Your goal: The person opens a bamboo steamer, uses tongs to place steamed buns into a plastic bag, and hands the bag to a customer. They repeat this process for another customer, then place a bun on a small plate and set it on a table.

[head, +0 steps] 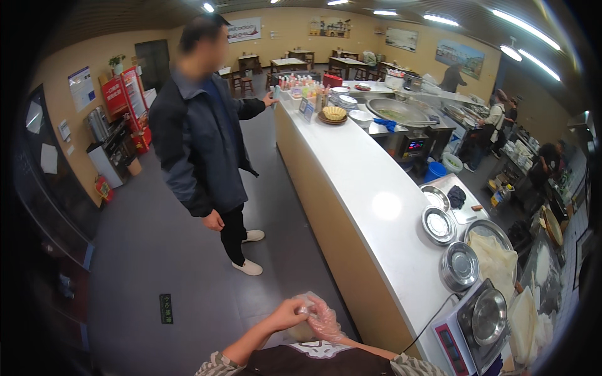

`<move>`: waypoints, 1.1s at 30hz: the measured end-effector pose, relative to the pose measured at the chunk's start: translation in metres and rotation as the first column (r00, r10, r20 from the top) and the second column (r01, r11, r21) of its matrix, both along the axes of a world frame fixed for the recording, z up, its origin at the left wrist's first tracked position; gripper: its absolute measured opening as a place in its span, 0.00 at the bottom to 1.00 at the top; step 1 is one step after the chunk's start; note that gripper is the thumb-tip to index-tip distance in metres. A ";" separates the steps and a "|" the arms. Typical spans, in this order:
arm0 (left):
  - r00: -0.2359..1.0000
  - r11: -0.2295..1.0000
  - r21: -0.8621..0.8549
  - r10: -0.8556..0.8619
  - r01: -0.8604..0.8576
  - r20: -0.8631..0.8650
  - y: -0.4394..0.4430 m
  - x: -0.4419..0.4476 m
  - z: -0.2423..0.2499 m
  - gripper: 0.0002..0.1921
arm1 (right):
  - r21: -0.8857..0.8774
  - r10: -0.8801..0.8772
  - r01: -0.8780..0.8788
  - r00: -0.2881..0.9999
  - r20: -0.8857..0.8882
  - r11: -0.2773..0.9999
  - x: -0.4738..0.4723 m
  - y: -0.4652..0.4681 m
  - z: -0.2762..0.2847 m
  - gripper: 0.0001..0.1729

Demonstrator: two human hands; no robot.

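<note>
In front of my dark apron (320, 361), both hands meet at chest height beside the counter. My bare left hand (288, 314) pinches a gathered piece of clear plastic. A thin disposable plastic glove covers my right hand (325, 323), and its fingers are closed on the same plastic. Below them hangs what looks like a clear plastic bag (301, 332) with something pale inside, partly hidden by my hands. On the counter to my right are a digital scale (454, 348) with a metal bowl (489, 316) on it, and stacked metal plates (460, 266).
A person in a dark jacket (197, 136) stands ahead left, one hand at the far end of the white counter (338, 183). Trays of dough sheets (491, 254) lie right of the plates. Beyond are a large round pan (397, 110) and several workers.
</note>
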State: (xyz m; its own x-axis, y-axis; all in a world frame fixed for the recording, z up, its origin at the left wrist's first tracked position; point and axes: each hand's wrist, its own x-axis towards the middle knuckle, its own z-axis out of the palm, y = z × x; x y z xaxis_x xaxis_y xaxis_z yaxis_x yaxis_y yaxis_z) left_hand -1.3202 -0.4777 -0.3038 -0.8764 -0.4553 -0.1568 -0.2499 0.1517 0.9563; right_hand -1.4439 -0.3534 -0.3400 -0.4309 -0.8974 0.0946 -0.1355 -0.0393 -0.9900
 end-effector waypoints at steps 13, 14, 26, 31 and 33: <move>0.998 0.942 -0.334 0.002 -0.025 -0.069 0.006 0.033 -0.010 0.09 | 0.067 0.141 -0.145 0.988 0.064 0.987 0.004 0.003 -0.004 0.06; 0.992 0.948 -0.306 0.059 -0.091 -0.110 0.008 0.037 -0.015 0.07 | 0.062 0.189 -0.194 0.978 0.085 0.979 0.002 0.000 -0.005 0.04; 0.930 0.888 -0.279 0.344 -0.366 -0.126 0.044 0.078 -0.045 0.07 | 0.133 0.361 -0.434 0.854 0.375 0.891 0.006 -0.025 -0.060 0.08; 0.843 0.773 -0.337 0.489 -0.538 -0.223 0.047 0.097 -0.029 0.11 | 0.162 0.360 -0.446 0.851 0.384 0.880 0.023 -0.030 -0.038 0.04; 0.818 0.728 -0.376 0.528 -0.574 -0.226 0.047 0.103 -0.023 0.11 | 0.176 0.403 -0.517 0.802 0.440 0.838 0.031 -0.032 -0.025 0.04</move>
State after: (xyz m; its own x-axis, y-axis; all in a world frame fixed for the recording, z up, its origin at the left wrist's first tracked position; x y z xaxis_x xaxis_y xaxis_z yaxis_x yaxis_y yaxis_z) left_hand -1.2176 -0.4304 -0.3267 -0.4509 -0.8627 0.2289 -0.3239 0.3971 0.8587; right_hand -1.4126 -0.3854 -0.3646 0.0903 -0.9603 -0.2640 0.2061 0.2774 -0.9384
